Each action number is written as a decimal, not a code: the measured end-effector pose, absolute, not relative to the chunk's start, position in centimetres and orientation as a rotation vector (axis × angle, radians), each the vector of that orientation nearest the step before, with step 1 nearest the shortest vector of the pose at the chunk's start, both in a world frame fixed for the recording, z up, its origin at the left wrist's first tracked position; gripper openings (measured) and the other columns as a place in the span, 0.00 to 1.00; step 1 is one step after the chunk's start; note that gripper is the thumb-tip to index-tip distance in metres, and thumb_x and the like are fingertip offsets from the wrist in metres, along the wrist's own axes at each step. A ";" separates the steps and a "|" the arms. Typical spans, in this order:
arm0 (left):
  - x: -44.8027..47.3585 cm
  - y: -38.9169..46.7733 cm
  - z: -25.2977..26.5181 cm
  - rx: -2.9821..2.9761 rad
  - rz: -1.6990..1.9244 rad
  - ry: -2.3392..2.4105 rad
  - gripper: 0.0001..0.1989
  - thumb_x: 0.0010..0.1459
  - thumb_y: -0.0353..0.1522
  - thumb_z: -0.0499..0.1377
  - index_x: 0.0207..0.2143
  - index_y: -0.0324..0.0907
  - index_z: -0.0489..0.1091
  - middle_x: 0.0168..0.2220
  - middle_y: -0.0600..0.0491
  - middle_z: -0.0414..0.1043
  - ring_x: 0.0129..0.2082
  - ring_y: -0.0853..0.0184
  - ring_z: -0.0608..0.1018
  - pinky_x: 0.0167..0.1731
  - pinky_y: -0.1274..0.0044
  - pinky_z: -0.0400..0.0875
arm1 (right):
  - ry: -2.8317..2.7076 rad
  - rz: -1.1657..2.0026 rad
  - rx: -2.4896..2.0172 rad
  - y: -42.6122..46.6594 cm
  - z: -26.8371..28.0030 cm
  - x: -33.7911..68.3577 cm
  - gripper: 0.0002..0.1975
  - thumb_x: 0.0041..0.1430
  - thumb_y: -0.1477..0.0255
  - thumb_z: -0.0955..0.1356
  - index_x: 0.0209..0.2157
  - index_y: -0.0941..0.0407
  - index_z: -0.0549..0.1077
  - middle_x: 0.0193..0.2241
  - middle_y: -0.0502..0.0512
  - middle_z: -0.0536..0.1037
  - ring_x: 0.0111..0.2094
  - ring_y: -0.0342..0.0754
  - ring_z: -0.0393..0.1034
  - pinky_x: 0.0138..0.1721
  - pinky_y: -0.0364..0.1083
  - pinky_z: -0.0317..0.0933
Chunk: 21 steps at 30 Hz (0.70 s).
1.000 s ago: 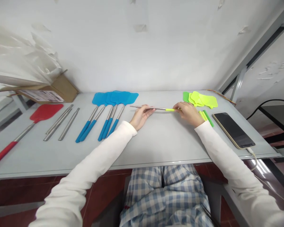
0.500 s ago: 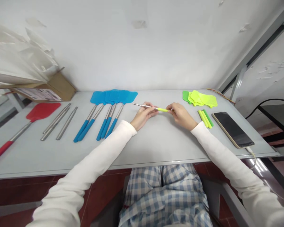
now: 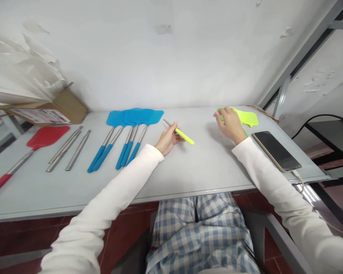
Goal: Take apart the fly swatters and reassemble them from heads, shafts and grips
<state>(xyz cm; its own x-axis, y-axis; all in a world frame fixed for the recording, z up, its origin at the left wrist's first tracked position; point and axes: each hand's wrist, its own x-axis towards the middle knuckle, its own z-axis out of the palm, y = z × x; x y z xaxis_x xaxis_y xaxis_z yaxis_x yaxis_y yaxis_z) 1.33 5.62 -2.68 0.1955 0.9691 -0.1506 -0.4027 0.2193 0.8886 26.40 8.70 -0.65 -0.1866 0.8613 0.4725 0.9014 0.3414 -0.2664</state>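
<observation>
My left hand (image 3: 169,140) is closed around a fly swatter handle (image 3: 184,136), a thin metal rod with a yellow-green grip. The rod's bare tip points up and to the left, and the grip slants down to the right. My right hand (image 3: 231,123) is over the left side of the yellow-green fly swatter heads (image 3: 247,117), fingers apart and nothing visibly held. It covers most of the darker green head, and whether the fingertips touch it is unclear. The loose green grips are almost wholly hidden behind my right hand and sleeve.
Several blue fly swatters (image 3: 134,116) lie left of centre. Metal rods (image 3: 77,150) and a red fly swatter (image 3: 47,137) are farther left, before a cardboard box (image 3: 61,108). A phone (image 3: 276,151) with a cable lies at the right, and a wall (image 3: 174,68) rises behind the table.
My right hand has let go of the yellow-green grip and moved right to the swatter heads. In my left hand, the handle has turned so its grip end points lower.
</observation>
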 end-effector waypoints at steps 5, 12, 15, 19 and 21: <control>1.0 5.4 -2.2 0.743 1.077 0.872 0.23 0.57 0.49 0.60 0.27 0.44 0.53 0.18 0.64 0.58 0.20 0.70 0.77 0.22 0.81 0.70 | -1.520 -0.104 -2.434 12.5 -0.4 31.2 0.28 0.64 0.66 0.62 0.56 0.76 0.62 0.59 0.88 0.61 0.62 0.73 0.53 0.56 0.63 0.48; 0.9 4.8 -1.9 0.678 1.026 0.742 0.08 0.60 0.38 0.50 0.31 0.46 0.56 0.17 0.65 0.50 0.07 0.74 0.55 0.07 0.80 0.46 | -1.258 0.054 -2.673 13.3 -2.2 33.4 0.38 0.64 0.57 0.61 0.63 0.72 0.53 0.59 0.88 0.61 0.61 0.71 0.55 0.54 0.62 0.46; 0.8 4.5 -1.6 0.664 1.070 0.647 0.03 0.54 0.32 0.49 0.33 0.45 0.58 0.19 0.63 0.51 0.08 0.75 0.55 0.08 0.80 0.46 | -1.273 0.017 -2.627 13.0 -1.9 33.6 0.43 0.62 0.57 0.64 0.66 0.72 0.46 0.60 0.89 0.59 0.61 0.70 0.55 0.53 0.61 0.47; 0.8 4.3 -1.1 0.734 1.100 0.666 0.15 0.47 0.29 0.52 0.40 0.47 0.61 0.22 0.63 0.55 0.10 0.76 0.55 0.09 0.81 0.48 | -1.183 0.126 -2.642 12.8 -1.0 33.7 0.48 0.60 0.58 0.68 0.68 0.72 0.43 0.61 0.89 0.58 0.62 0.69 0.56 0.55 0.59 0.46; 0.9 4.2 -0.8 0.845 1.139 0.711 0.21 0.48 0.28 0.54 0.47 0.50 0.63 0.25 0.62 0.60 0.13 0.77 0.58 0.11 0.83 0.49 | -1.147 0.148 -2.612 12.7 -0.6 33.7 0.50 0.58 0.59 0.70 0.68 0.74 0.43 0.60 0.91 0.58 0.62 0.70 0.55 0.56 0.59 0.45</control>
